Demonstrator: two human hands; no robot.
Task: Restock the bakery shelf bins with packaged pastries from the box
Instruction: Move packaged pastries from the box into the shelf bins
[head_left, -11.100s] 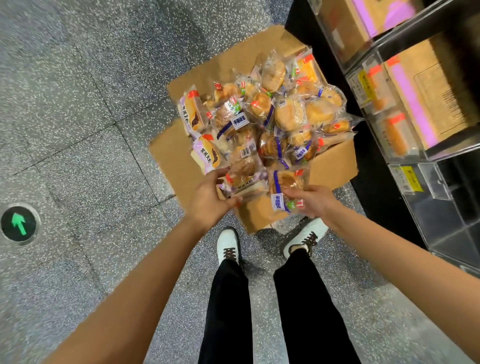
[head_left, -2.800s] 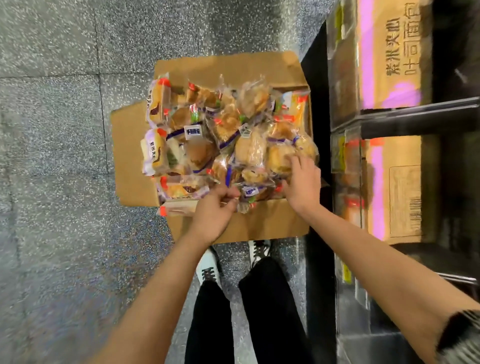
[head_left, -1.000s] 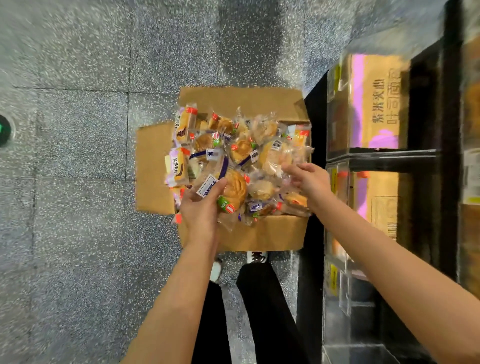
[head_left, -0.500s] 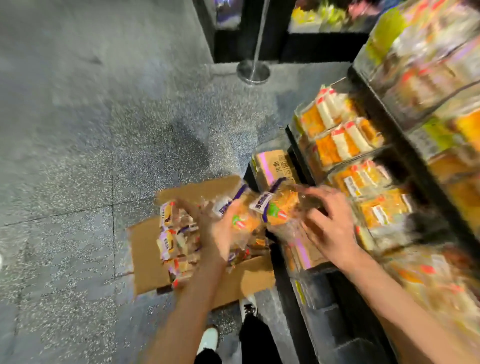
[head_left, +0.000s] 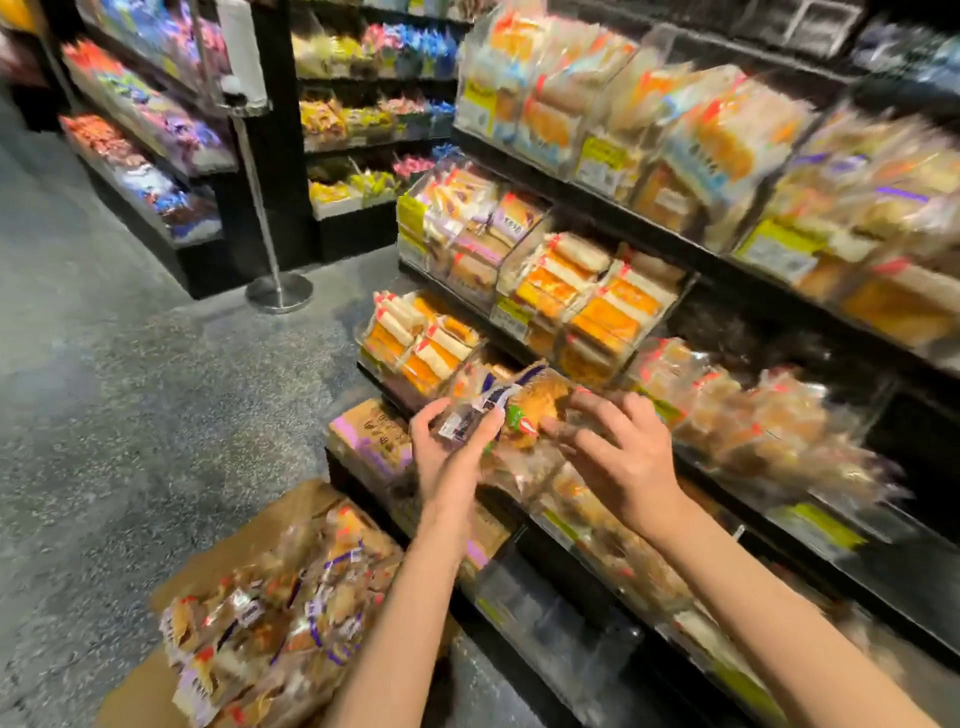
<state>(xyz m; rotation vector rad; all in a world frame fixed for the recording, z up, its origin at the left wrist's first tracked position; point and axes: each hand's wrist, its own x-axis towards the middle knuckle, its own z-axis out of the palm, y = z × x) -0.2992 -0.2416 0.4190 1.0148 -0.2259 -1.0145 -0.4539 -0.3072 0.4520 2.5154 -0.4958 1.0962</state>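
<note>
The left hand (head_left: 453, 447) pinched a packaged pastry (head_left: 511, 410) by its wrapper, in the air before the lower shelf bins (head_left: 592, 525); the right hand (head_left: 618, 449) hovered beside it, fingers spread, gripping nothing. The packet looked light, soft, crushable and slippery in its film, best taken at the wrapper edges. The box (head_left: 270, 618) on the floor was heaped with similar packets, and the upper bins looked well filled

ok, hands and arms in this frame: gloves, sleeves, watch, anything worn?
Nothing worn that shows. The left hand and right hand are bare, no gloves, rings or watch visible. Both forearms are bare to the frame edge, no sleeve in view. Motion blur hides fine detail.
</note>
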